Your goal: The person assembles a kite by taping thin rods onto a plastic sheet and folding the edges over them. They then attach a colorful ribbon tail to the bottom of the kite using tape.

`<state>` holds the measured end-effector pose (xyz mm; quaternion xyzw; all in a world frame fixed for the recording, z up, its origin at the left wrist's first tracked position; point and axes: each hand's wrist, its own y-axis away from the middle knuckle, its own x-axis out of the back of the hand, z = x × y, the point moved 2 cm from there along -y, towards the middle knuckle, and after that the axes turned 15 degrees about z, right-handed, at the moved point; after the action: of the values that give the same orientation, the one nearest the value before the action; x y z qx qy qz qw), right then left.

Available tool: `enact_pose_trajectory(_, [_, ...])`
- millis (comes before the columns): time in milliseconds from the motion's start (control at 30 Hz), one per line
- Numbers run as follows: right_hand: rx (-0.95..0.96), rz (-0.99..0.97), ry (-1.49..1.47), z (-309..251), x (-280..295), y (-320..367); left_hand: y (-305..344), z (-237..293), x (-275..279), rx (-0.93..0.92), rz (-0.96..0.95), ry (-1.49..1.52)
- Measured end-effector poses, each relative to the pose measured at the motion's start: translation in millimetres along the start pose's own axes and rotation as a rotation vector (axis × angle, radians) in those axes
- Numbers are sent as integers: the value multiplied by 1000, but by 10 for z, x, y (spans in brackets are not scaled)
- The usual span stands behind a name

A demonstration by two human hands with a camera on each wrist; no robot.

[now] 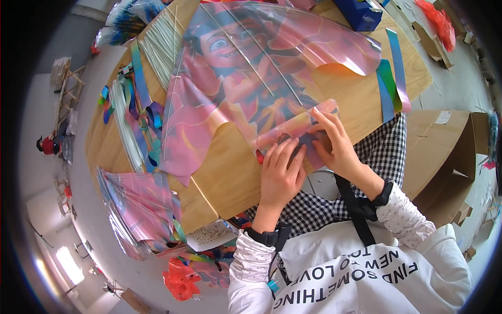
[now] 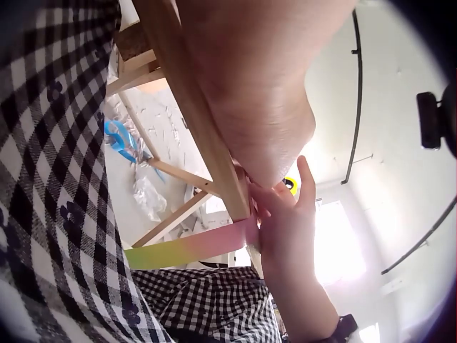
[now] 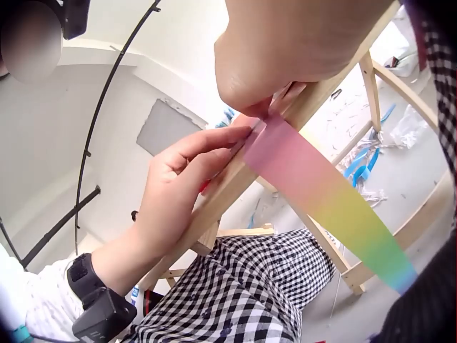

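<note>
A pink printed kite sheet (image 1: pixel 230 78) with a cartoon figure lies on the wooden table, its lower end curled up near the table's front edge. At the left of that curled end, my left hand (image 1: pixel 282 172) holds the film with bent fingers; in the right wrist view the left hand's (image 3: pixel 175 182) thumb and forefinger meet at the edge. My right hand (image 1: pixel 337 146) grips the curled end's right side, forefinger laid along it. A rainbow ribbon (image 3: pixel 328 196) hangs from beside the hands, also visible in the left wrist view as a band (image 2: pixel 193 246). Part of the right fingertips is hidden.
White sticks (image 1: pixel 162 47) and coloured ribbons (image 1: pixel 151 118) lie at the table's left. More ribbons (image 1: pixel 392 89) hang over the right edge. A blue box (image 1: pixel 361 13) stands at the back. Folded printed film (image 1: pixel 141 204) is at lower left, a cardboard box (image 1: pixel 436 152) at right.
</note>
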<state>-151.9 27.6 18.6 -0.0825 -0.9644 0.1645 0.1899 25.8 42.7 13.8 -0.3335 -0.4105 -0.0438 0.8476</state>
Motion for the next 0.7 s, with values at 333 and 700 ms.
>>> enact_pose_trajectory(333, [-31,6,-21,22,1,23,-12,5,14,54,25,33])
enact_pose_trajectory(700, [-77,25,-27,-7,-16,6,-34,16,37,8,-7,13])
